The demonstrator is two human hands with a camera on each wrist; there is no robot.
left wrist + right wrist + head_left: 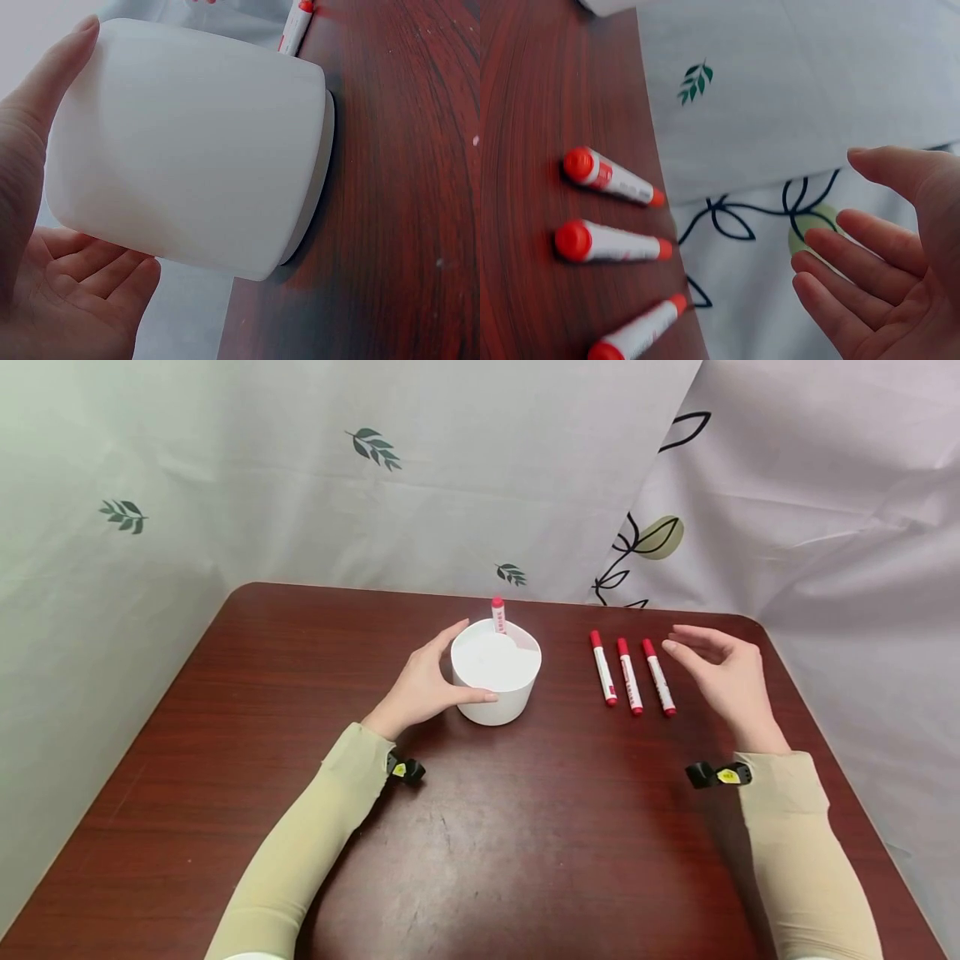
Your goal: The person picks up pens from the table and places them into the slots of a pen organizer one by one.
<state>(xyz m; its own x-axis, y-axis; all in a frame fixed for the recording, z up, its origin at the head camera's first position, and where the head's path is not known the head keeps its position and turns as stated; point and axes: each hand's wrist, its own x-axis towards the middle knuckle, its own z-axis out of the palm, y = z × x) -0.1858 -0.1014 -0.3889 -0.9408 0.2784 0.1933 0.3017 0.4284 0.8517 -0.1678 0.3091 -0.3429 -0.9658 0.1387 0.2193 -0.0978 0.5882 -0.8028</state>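
Note:
A round white plastic tub (495, 697) stands on the table with one red-capped marker (499, 614) upright inside, leaning on the far rim. My left hand (427, 687) grips the tub from its left side, thumb across the near wall and fingers round the far side. In the left wrist view, the tub's smooth wall (187, 142) fills the space between thumb and fingers. Three white markers with red ends, a left one (603, 668), a middle one (630, 677) and a right one (659, 677), lie side by side. Beside the right one, my right hand (723, 672) hovers with relaxed, empty fingers.
The dark red wooden table (495, 843) has its far edge against a pale curtain (300, 510) with leaf prints. Another patterned curtain (840, 510) hangs along the right side. Black straps are on both wrists.

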